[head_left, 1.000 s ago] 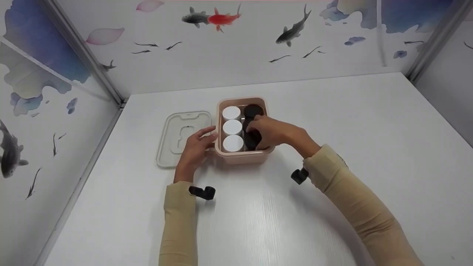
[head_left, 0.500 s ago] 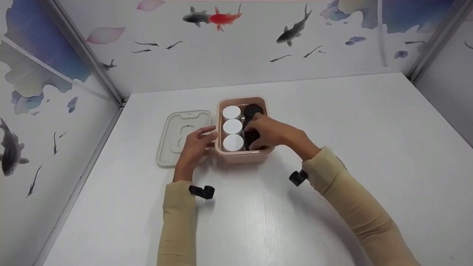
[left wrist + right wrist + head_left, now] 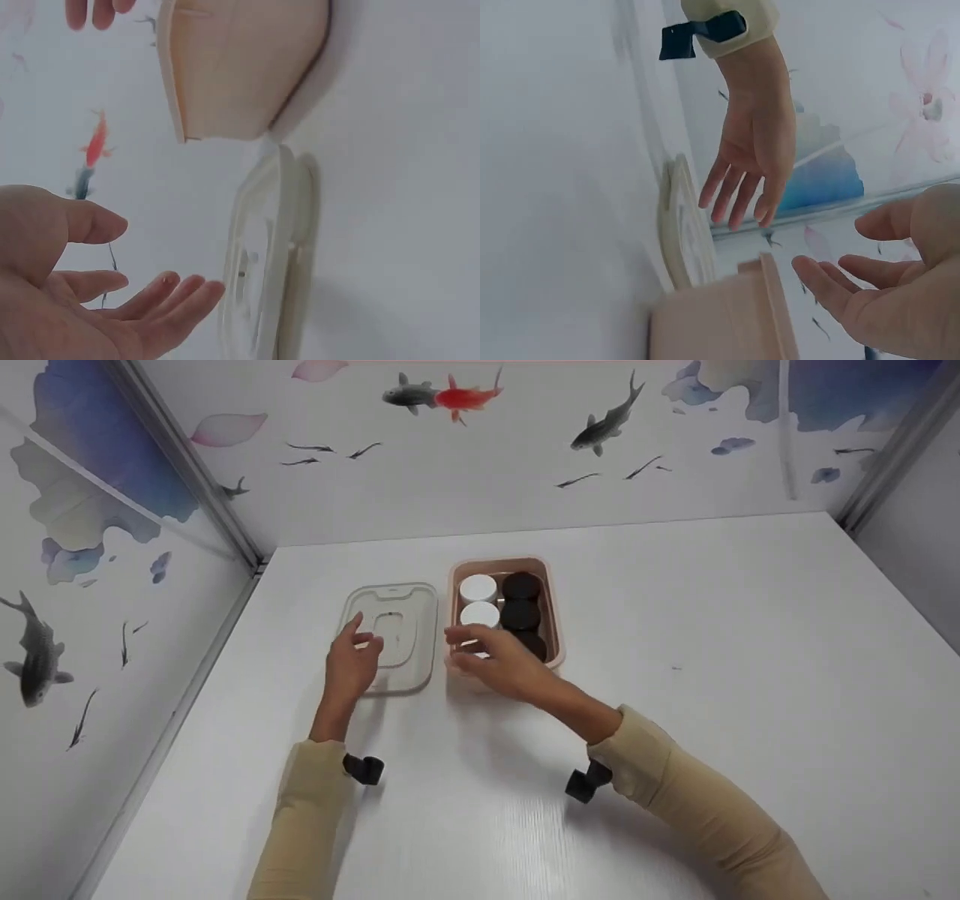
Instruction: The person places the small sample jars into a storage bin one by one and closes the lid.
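My left hand hovers over the left part of a pale rectangular lid, fingers apart and holding nothing. The lid lies on the white table left of a pink bin. Over the bin's front left corner hangs my right hand, also holding nothing, its fingers loosely spread. Inside the bin stand round white-topped containers on the left and black-topped ones on the right. The right hand hides the front white one. In the right wrist view both hands show relaxed fingers above the bin and lid.
The white table reaches back to a wall painted with fish. A side panel stands along the left edge. A tiny pale speck lies right of the bin. Each sleeve carries a black mount.
My right hand has come out from among the black-topped containers and moved left, over the bin's near corner. The left hand has let go of the bin's side and shifted left over the lid.
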Demonstrator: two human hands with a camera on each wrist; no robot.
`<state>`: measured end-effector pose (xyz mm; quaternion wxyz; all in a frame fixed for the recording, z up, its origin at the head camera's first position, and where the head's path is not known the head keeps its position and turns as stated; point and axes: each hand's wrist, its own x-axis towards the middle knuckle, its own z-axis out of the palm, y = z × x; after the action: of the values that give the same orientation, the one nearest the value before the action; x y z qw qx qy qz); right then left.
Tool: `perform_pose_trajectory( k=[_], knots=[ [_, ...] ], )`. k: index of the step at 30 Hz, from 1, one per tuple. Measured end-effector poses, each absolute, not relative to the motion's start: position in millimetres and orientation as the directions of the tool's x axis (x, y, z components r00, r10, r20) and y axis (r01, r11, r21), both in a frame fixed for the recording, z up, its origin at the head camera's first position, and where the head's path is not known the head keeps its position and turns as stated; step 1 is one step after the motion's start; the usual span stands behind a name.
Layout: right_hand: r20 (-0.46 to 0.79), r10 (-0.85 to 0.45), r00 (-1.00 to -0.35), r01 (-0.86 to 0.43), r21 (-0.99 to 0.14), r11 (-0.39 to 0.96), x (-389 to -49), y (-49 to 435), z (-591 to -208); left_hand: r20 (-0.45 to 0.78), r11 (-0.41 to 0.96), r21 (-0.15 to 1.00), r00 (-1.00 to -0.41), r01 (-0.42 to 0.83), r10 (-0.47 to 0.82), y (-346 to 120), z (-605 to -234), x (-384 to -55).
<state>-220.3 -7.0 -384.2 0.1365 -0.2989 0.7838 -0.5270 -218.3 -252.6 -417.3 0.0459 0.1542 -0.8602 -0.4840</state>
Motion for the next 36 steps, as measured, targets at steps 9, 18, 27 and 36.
perform_pose_trajectory(
  k=[9,18,27,36],
  knots=[
    [-0.127,-0.708,-0.695,-0.115,-0.952,0.284,-198.0,-36.9,-409.2,-0.051,0.601,0.741,-0.917,-0.301,-0.396,-291.3,-430.3,-202.5],
    [-0.313,-0.587,-0.746,0.064,-0.912,0.405,-200.7,-63.4,-422.6,-0.203,0.602,0.689,-0.904,-0.404,-0.376,-305.2,-433.5,-198.6],
    [-0.288,-0.558,-0.778,0.082,-0.928,0.364,-205.6,-70.5,-428.4,-0.262,0.377,0.82,-0.869,-0.43,-0.421,-310.9,-431.9,-196.0],
    [-0.286,-0.581,-0.762,0.079,-0.932,0.355,-203.5,-64.9,-410.1,-0.317,-0.007,0.94,-0.86,-0.342,-0.399,-307.0,-414.6,-175.9]
  ],
)
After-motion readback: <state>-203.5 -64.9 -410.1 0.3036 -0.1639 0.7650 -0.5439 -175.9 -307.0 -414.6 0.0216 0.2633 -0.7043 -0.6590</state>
